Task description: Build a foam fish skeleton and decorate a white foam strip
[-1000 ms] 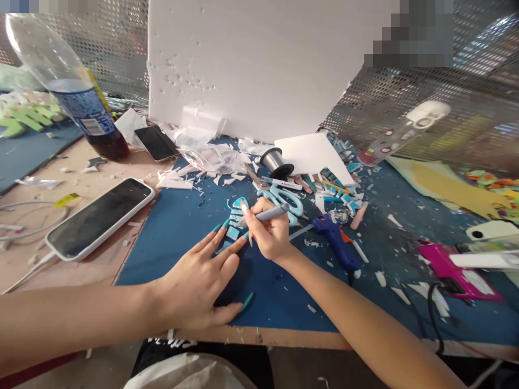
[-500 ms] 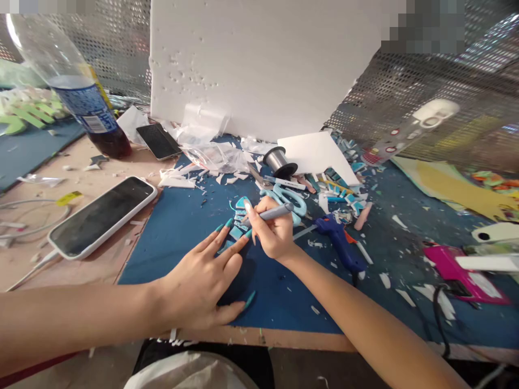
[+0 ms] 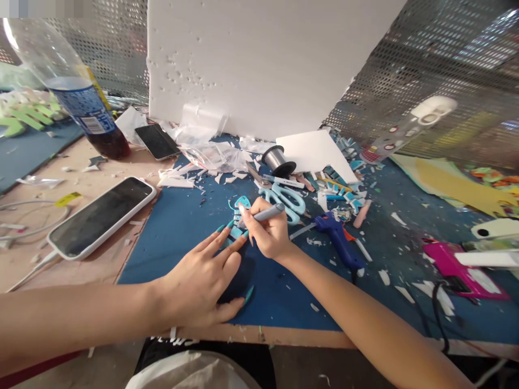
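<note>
A grey pen (image 3: 267,212) is gripped in my right hand (image 3: 271,233), slanting down to the left with its tip hidden by my fingers. Below it lies a small light-blue fish-skeleton-shaped cutout (image 3: 242,202) with thin rib-like bars, flat on the blue mat (image 3: 162,237). My left hand (image 3: 208,270) is spread on the mat, its stretched fingertips, with long teal nails, pressing on the cutout's lower end. Just beyond my right hand are light-blue-handled scissors (image 3: 298,200).
A blue glue gun (image 3: 340,246) lies to the right, near a magenta device (image 3: 462,273). White scraps and a wire spool (image 3: 279,161) sit farther back. On the left are a phone (image 3: 101,216) and a cola bottle (image 3: 87,111). A white foam board (image 3: 251,65) stands behind.
My right hand and the pen have shifted slightly left over the cutout, so more of the scissors' handles shows. My left hand stays in place.
</note>
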Demonstrator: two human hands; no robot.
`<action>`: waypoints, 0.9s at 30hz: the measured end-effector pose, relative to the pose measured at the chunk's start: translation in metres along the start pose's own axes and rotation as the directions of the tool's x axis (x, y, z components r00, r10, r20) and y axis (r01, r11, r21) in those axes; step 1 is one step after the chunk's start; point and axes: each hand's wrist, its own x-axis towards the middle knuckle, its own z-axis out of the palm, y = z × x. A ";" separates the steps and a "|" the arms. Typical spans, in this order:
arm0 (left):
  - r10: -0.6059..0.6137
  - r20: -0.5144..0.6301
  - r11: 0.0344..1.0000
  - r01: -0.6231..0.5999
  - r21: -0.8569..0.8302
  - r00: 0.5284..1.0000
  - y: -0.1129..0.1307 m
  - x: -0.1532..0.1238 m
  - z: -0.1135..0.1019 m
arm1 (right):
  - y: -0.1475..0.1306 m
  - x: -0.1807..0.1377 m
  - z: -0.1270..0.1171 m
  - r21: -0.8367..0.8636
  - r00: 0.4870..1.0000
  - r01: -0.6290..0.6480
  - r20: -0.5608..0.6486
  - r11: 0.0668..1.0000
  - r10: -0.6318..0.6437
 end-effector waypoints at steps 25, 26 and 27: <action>0.040 -0.019 0.997 -0.041 -0.071 0.999 0.000 0.000 0.004 | 0.000 0.002 0.001 -0.090 0.997 0.038 0.067 0.995 -0.032; 0.039 -0.019 0.997 -0.041 -0.071 0.999 0.000 0.001 0.004 | 0.000 0.002 0.001 -0.084 0.997 0.030 0.071 0.996 -0.024; 0.040 -0.020 0.997 -0.041 -0.071 0.999 0.000 0.001 0.005 | 0.000 0.002 0.001 -0.076 0.997 0.023 0.072 0.997 -0.017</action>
